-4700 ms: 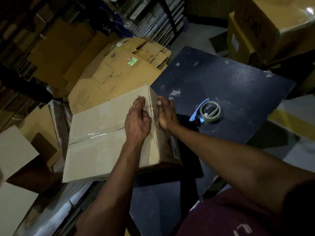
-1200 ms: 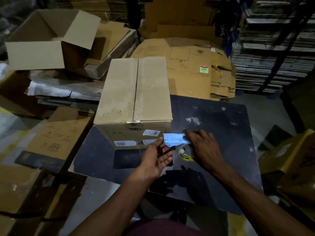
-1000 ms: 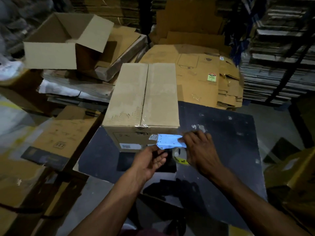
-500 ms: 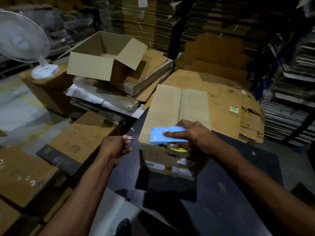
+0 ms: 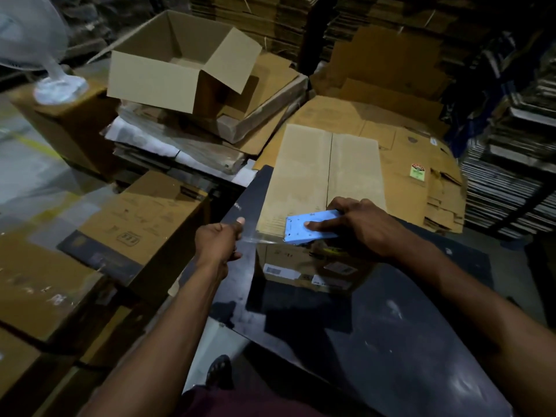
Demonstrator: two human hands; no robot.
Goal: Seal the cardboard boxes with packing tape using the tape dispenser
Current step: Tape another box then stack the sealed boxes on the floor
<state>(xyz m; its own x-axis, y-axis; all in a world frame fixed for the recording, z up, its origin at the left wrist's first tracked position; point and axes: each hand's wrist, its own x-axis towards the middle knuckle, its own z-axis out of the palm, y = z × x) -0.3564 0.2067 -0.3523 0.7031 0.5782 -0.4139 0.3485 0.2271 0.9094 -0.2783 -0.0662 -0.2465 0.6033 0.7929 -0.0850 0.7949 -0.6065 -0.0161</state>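
The cardboard box (image 5: 325,179) sat closed on the dark bench (image 5: 391,341). The right hand (image 5: 361,227) gripped the blue tape dispenser (image 5: 313,228) at the box's near top edge. The left hand (image 5: 218,245) pinched the clear tape (image 5: 258,237) stretched leftward from it. An open empty box (image 5: 180,64) stood on flattened cardboard beyond.

two hands (image 5: 218,242), one tape dispenser (image 5: 311,227), one closed box (image 5: 322,179), one open box (image 5: 180,60), one fan (image 5: 33,46).
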